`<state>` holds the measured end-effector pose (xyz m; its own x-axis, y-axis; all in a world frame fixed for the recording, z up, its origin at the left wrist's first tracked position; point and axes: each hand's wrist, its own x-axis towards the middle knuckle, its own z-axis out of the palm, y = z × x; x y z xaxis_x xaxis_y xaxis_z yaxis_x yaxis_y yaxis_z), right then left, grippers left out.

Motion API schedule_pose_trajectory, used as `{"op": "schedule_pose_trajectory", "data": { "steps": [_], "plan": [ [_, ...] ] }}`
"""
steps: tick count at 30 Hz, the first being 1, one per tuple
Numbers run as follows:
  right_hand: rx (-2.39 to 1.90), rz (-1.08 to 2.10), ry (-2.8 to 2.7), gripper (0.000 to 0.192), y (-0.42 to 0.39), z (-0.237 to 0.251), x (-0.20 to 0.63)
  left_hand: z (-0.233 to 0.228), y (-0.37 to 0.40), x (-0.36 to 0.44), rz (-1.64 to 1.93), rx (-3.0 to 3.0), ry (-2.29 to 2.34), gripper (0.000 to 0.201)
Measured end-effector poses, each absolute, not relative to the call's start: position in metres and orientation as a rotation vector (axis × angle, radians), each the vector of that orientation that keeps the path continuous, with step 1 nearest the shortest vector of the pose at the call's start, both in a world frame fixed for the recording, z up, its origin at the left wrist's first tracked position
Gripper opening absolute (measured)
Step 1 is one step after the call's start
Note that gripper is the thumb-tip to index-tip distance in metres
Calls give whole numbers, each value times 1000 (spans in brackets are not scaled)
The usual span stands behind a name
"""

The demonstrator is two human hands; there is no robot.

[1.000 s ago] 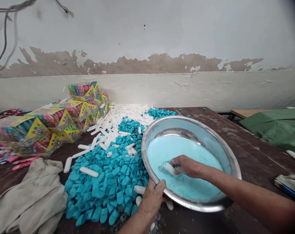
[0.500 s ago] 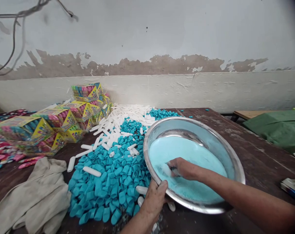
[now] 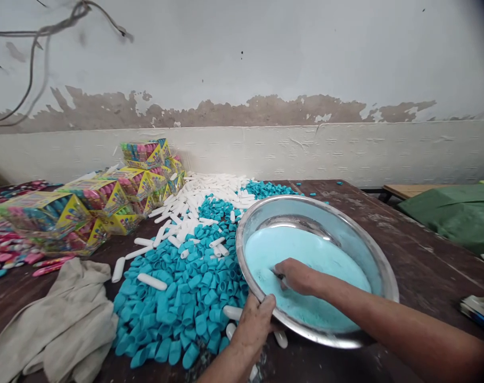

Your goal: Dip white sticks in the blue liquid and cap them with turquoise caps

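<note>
Head view: the left hand (image 3: 254,321) grips the steel basin's (image 3: 379,266) tilted rim; the right hand (image 3: 295,275) (fingers curled, contents hidden) presses into light-blue powder (image 3: 325,260).

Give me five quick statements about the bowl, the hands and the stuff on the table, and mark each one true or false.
1. The left hand grips the near rim of the metal bowl. True.
2. The bowl holds red powder. False: the powder is light blue.
3. The right hand is down in the powder. True.
4. The blue caps lie right of the bowl. False: they are heaped to its left.
5. The grey cloth lies inside the bowl. False: it lies on the table, left of the caps.
</note>
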<state>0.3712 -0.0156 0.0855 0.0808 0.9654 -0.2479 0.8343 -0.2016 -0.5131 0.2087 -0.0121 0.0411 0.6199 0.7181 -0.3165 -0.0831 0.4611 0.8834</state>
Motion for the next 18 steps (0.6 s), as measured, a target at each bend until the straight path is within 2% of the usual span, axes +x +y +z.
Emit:
{"op": "schedule_pose_trajectory", "data": {
  "steps": [5, 14, 18],
  "plan": [
    [-2097, 982, -1654, 5, -20, 94, 391, 46, -4, 215, 516, 965, 773, 47],
    [-2053, 814, -1557, 7, -41, 110, 412, 71, -10, 216, 419, 1060, 804, 58],
    [-2034, 777, -1524, 7, -50, 111, 419, 79, -6, 201, 520, 1200, 890, 74]
  ]
}}
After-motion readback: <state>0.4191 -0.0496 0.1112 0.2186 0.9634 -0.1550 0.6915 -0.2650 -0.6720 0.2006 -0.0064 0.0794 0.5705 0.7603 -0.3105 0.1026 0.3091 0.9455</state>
